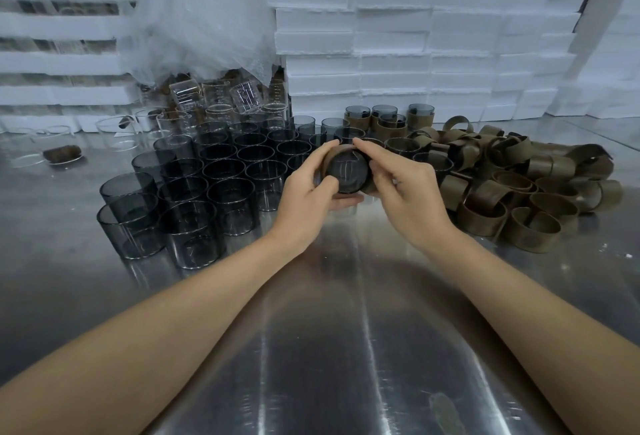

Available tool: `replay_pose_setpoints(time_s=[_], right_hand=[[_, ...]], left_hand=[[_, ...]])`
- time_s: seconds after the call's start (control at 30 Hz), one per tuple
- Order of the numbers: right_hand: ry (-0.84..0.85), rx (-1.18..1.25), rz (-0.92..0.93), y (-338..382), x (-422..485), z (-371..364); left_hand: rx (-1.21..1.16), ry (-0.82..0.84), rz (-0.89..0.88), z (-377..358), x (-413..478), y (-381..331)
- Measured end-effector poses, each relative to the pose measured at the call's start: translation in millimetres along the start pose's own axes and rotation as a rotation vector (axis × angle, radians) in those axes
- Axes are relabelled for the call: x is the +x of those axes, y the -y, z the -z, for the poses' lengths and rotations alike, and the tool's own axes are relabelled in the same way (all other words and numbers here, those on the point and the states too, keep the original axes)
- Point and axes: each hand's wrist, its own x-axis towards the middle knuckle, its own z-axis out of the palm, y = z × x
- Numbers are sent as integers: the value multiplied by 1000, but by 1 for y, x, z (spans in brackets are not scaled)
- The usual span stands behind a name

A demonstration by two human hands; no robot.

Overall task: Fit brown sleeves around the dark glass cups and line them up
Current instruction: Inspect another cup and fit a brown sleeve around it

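Above the desk [329, 330], left hand [308, 192] and right hand [405, 188] grip a dark cup [346, 169], fitting its brown sleeve [331, 154]; next, seat it squarely.

- On the desk [346, 348] we see the bare cups [207, 192] standing in a group on the left.
- The loose sleeves [519, 185] lie in a heap on the right.
- Between them we hold one cup [347, 171], with the left hand [304, 199] and the right hand [405, 192] at its sides.
- Behind it stand the sleeved cups [384, 119].
- The foam blocks [433, 36] are stacked at the back.

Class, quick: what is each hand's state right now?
Left hand: curled round the dark glass cup.
Right hand: grips the same cup and brown sleeve.
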Motion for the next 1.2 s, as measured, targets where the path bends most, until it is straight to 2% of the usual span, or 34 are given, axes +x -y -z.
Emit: replay_pose_setpoints(time_s=[0.23, 0.37, 0.5, 0.7, 0.9, 1.2], right_hand=[[-101, 137, -170, 3, 3, 0], [-41, 298, -368, 3, 6, -1], [56, 525, -578, -1, 7, -1], [55, 652, -635, 0, 4, -2], [66, 704, -650, 3, 4, -3], [97, 962, -801, 6, 3, 1]], left_hand=[[-87, -7, 5, -3, -2, 0], [-220, 27, 45, 2, 0, 2], [-290, 61, 156, 5, 3, 1], [-250, 142, 281, 9, 8, -2], [-175, 170, 309, 7, 6, 0], [-388, 177, 433, 9, 6, 0]])
